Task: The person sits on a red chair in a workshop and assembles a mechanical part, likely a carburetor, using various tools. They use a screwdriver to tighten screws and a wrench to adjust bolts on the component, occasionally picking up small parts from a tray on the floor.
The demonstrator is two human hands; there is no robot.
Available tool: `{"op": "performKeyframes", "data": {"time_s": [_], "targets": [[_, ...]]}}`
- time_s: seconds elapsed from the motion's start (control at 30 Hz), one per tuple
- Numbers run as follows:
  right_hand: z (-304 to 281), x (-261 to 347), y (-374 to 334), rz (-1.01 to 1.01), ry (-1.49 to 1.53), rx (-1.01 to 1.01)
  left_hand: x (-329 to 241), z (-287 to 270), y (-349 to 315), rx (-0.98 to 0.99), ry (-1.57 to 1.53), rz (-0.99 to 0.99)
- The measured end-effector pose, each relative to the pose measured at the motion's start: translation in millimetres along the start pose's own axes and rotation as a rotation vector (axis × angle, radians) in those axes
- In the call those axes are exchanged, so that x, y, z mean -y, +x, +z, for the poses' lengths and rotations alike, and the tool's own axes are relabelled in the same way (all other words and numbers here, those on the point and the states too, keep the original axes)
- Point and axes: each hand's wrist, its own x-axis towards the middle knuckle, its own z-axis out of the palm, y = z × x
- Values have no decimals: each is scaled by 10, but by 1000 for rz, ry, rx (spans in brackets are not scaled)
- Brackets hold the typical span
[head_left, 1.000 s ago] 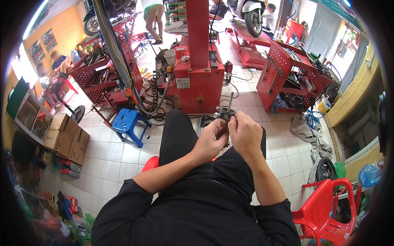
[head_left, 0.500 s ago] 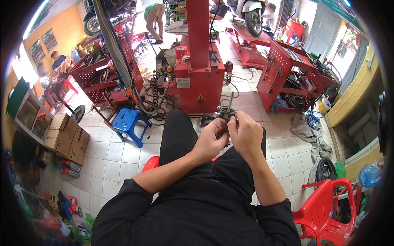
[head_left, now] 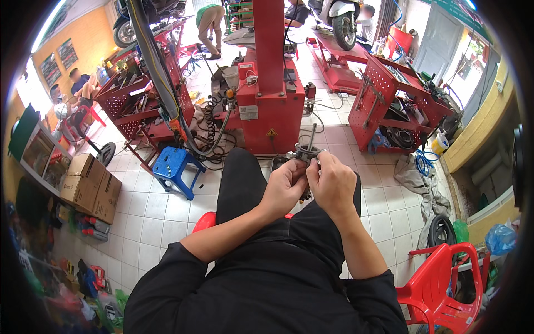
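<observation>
Between my knees is a grey metal mechanical part (head_left: 303, 151) with a thin upright rod (head_left: 312, 135) and a round rim; its exact kind I cannot make out. My left hand (head_left: 283, 188) curls its fingers round the near left side of this part, thumb toward the right hand. Close beside it, my right hand (head_left: 335, 182) is closed in a pinch at the part's right side. Whatever lies between those fingertips is hidden. Both hands cover much of the part's lower portion, where dark bits show beneath them.
Ahead stands a red lift post and base (head_left: 270, 125) with hoses. A blue stool (head_left: 177, 167) is at left, near cardboard boxes (head_left: 89, 186). Red tool carts (head_left: 384, 111) flank the post. A red chair (head_left: 445, 284) stands at right. Several people are farther back.
My hands have shifted slightly at the metal part, the left fingers and thumb nearer the right hand. The part has tilted a little. At far left, a seated person's head has moved.
</observation>
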Motion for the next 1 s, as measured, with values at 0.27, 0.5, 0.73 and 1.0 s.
{"op": "performKeyframes", "data": {"time_s": [0.27, 0.5, 0.73, 1.0], "targets": [[26, 9, -19, -9, 29, -54, 25, 40, -31, -33, 31, 37], [18, 23, -20, 36, 59, -39, -23, 39, -65, -39, 83, -27], [-25, 23, 13, 99, 41, 45, 21, 35, 16, -38, -94, -1], [116, -458, 150, 282, 430, -19, 175, -236, 274, 11, -324, -158]]}}
